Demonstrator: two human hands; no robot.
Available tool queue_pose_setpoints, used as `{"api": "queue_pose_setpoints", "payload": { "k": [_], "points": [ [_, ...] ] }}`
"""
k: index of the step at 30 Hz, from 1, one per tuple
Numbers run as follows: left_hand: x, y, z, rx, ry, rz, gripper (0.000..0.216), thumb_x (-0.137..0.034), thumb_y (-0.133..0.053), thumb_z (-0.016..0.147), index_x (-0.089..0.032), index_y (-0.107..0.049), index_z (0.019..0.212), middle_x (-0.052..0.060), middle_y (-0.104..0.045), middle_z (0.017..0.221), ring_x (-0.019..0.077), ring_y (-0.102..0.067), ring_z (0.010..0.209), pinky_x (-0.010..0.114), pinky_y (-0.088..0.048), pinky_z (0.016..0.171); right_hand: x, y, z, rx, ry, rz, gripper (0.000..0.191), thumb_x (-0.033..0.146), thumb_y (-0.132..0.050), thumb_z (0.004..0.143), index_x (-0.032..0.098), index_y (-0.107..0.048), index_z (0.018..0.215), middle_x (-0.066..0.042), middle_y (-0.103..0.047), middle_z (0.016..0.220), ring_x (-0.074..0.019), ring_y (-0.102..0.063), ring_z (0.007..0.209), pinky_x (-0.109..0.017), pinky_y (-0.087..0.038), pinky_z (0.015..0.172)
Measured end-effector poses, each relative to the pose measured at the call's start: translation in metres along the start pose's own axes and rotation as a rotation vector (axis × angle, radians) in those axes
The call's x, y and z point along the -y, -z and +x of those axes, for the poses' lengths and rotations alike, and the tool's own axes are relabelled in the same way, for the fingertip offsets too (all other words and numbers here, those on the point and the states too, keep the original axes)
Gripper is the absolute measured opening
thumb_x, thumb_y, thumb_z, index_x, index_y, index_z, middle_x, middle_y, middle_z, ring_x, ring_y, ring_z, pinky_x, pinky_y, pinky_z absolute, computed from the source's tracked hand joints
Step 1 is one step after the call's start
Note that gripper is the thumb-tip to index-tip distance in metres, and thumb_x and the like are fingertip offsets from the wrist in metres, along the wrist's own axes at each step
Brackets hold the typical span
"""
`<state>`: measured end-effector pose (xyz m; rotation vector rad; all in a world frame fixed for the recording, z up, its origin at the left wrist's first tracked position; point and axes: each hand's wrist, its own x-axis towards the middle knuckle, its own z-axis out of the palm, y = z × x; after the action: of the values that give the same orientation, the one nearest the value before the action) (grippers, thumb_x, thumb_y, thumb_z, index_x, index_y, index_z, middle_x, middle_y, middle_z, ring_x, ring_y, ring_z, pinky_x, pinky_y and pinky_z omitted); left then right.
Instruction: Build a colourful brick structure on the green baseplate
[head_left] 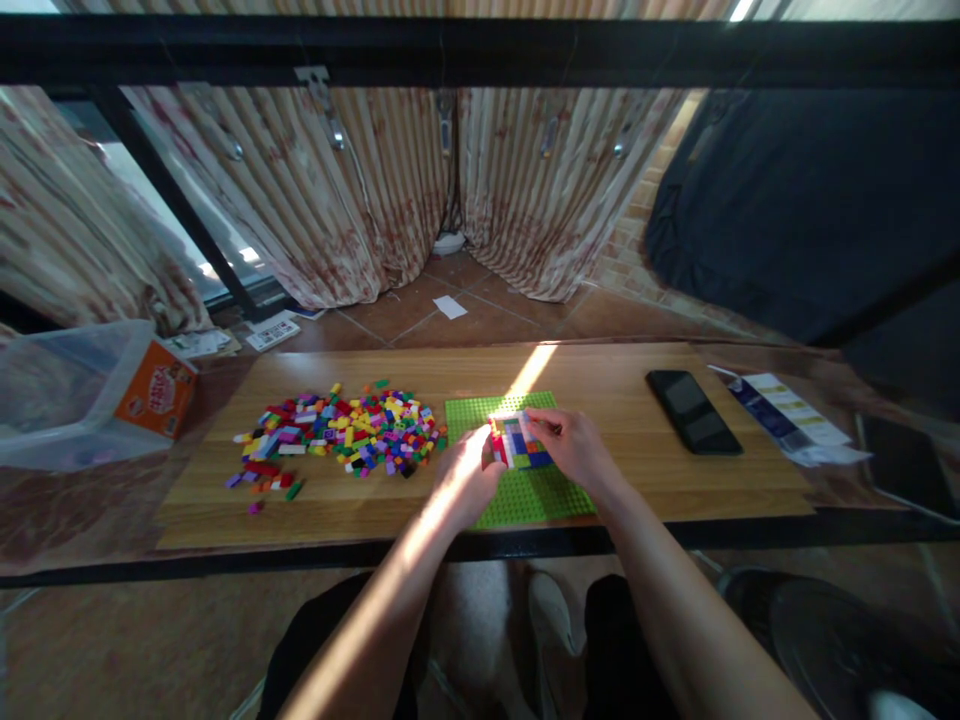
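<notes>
A green baseplate (525,495) lies on the wooden table near its front edge. On it stands a small block build (519,442) of red, white and blue bricks. My left hand (469,475) presses against the build's left side with curled fingers. My right hand (574,445) grips the build's right side and top, fingers pinched on it. A pile of loose coloured bricks (345,430) is spread on the table left of the baseplate.
A black phone (694,410) lies right of the baseplate, with a printed leaflet (787,410) beyond it. A clear plastic bin with an orange box (154,388) sits at the far left. Curtains hang behind the table.
</notes>
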<state>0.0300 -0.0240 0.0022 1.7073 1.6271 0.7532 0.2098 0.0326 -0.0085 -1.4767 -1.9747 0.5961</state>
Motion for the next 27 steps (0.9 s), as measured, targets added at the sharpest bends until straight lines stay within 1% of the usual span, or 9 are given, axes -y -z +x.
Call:
{"api": "queue_pose_setpoints", "payload": {
  "k": [4,8,10,12,17,19,22,24,27],
  "points": [
    [0.0,0.001,0.001,0.027,0.008,-0.023,0.035,-0.017,-0.058,0.074,-0.019,-0.062,0.109,0.003,-0.064,0.092,0.0161,-0.058,0.078,0.028,-0.046,0.072,0.0,-0.005,-0.006,-0.053,0.018,-0.071,0.029,0.032,-0.053,0.089,0.021,-0.073,0.107,-0.01,-0.074,0.098,-0.0222,-0.068,0.084,-0.034,-0.051,0.076],
    [0.0,0.003,0.002,0.023,-0.016,-0.01,0.037,-0.017,-0.057,0.075,-0.019,-0.061,0.111,0.004,-0.064,0.095,0.0166,-0.058,0.08,0.028,-0.047,0.073,-0.002,-0.005,-0.009,-0.103,0.019,-0.026,0.034,0.035,-0.044,0.092,0.02,-0.07,0.11,-0.01,-0.074,0.101,-0.0227,-0.067,0.087,-0.035,-0.051,0.079],
    [0.0,0.003,0.001,0.024,-0.04,-0.014,0.038,-0.017,-0.057,0.076,-0.019,-0.061,0.114,0.004,-0.064,0.097,0.0167,-0.058,0.081,0.029,-0.047,0.074,-0.002,-0.001,-0.007,-0.172,-0.033,0.008,0.037,0.035,-0.041,0.093,0.019,-0.068,0.113,-0.011,-0.073,0.102,-0.0228,-0.068,0.087,-0.036,-0.051,0.079],
    [0.0,0.002,0.0,0.023,-0.054,-0.022,0.04,-0.016,-0.055,0.077,-0.019,-0.061,0.116,0.005,-0.065,0.099,0.0164,-0.059,0.08,0.029,-0.048,0.075,-0.001,0.003,-0.005,-0.225,-0.096,0.033,0.039,0.037,-0.04,0.092,0.018,-0.067,0.115,-0.011,-0.074,0.099,-0.0228,-0.068,0.083,-0.035,-0.051,0.077],
    [0.0,0.009,-0.005,-0.024,0.014,0.051,0.044,-0.021,-0.058,0.079,-0.017,-0.06,0.123,0.007,-0.067,0.1,0.0163,-0.061,0.077,0.031,-0.05,0.077,0.006,0.006,-0.001,-0.219,-0.122,0.031,0.042,0.04,-0.04,0.09,0.015,-0.071,0.104,-0.013,-0.074,0.093,-0.024,-0.067,0.079,-0.035,-0.049,0.072],
    [0.001,0.017,-0.008,-0.041,0.054,0.087,0.045,-0.024,-0.058,0.081,-0.016,-0.06,0.125,0.007,-0.068,0.099,0.0167,-0.062,0.077,0.031,-0.05,0.078,0.011,0.005,-0.001,-0.214,-0.127,0.023,0.043,0.042,-0.041,0.089,0.015,-0.071,0.102,-0.013,-0.074,0.093,-0.0234,-0.066,0.075,-0.035,-0.048,0.07],
    [0.007,0.038,-0.012,-0.098,0.069,0.09,0.036,-0.023,-0.056,0.084,-0.016,-0.064,0.118,0.007,-0.071,0.097,0.0178,-0.065,0.083,0.03,-0.05,0.081,0.02,0.004,-0.001,-0.226,-0.129,0.003,0.042,0.043,-0.042,0.088,0.016,-0.073,0.098,-0.012,-0.073,0.088,-0.022,-0.064,0.07,-0.034,-0.047,0.067],
    [0.015,0.056,-0.017,-0.175,0.068,0.078,0.029,-0.021,-0.055,0.085,-0.016,-0.066,0.112,0.008,-0.072,0.099,0.0176,-0.066,0.088,0.029,-0.05,0.084,0.025,0.003,-0.001,-0.245,-0.132,0.004,0.039,0.043,-0.044,0.087,0.018,-0.074,0.092,-0.01,-0.073,0.084,-0.0211,-0.063,0.067,-0.033,-0.047,0.065],
    [0.031,0.085,-0.026,-0.304,0.125,0.134,0.022,-0.017,-0.054,0.085,-0.015,-0.069,0.102,0.009,-0.073,0.099,0.018,-0.066,0.091,0.029,-0.049,0.085,0.029,-0.001,-0.001,-0.239,-0.105,-0.006,0.037,0.042,-0.046,0.085,0.019,-0.074,0.09,-0.009,-0.073,0.081,-0.0207,-0.063,0.065,-0.032,-0.047,0.064]
  ]
}}
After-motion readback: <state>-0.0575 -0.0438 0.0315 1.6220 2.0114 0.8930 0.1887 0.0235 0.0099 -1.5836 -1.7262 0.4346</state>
